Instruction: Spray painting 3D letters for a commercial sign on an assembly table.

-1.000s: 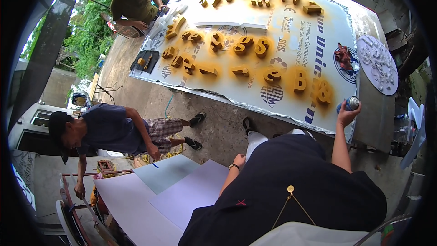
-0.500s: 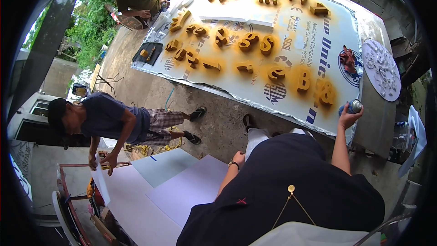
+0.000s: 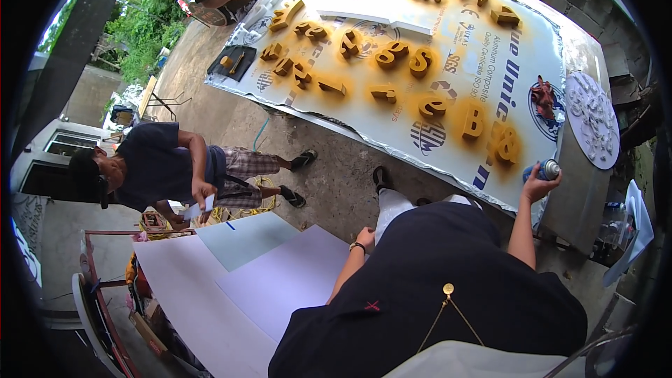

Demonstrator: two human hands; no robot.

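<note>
Step in hand is judged to be spray-coating of the yellow letter pieces (image 3: 421, 63), set out 11 to 3 o'c. on a printed sheet (image 3: 378, 119) over the counter (image 3: 584, 49); no mist obs. Spray can (image 3: 535, 171) is held at approx. 3 o'c. by R. hand (image 3: 542, 186), grip closed round its body, top tipped away from the letter pieces. Finger contact w/ the nozzle can't be confirmed. L. hand (image 3: 365, 238) is lowered at approx. 5 o'c., next to the white trousers (image 3: 395, 215); its grip can't be told, no item seen.

For any further pass, can would need to be turned toward approx. 11 o'c., where the looped piece (image 3: 507, 148) lies nearest; side coverage should be checked first.

Other items: round white board (image 3: 605, 162) w/ small white parts, nr. 3 o'c.; black pad (image 3: 245, 73), 10–11 o'c.; co-workers (image 3: 150, 164) at 9 and 11 o'c., apart from can; pale panels (image 3: 276, 276) at 7 o'c. No obstruction obs. between can and looped piece. White strip (image 3: 374, 21), approx. 12 o'c., is laid amid the letter pieces and could catch overspray.
</note>
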